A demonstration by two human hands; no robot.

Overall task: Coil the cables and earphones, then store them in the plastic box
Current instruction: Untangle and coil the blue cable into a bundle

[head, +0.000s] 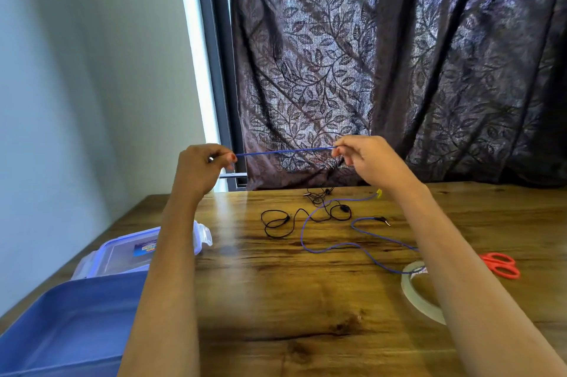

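- On the wooden table (pixel 306 300), at its left edge, the plastic box (pixel 104 249) sits with its lid on, well apart from the wires; it probably needs opening first.
- Loose blue cable (pixel 337 244) snakes across the middle, with the black earphones (pixel 276 223) beside it. Both look light, limp and springy, so coils will likely unwind unless pinched where the loops cross.
- Above the table, a taut blue cable (pixel 285 151) spans the hands, which are held apart.
- Left hand (pixel 204 166) pinches the plug end and right hand (pixel 365 159) pinches the cord; the plugs look like the firmest holds.
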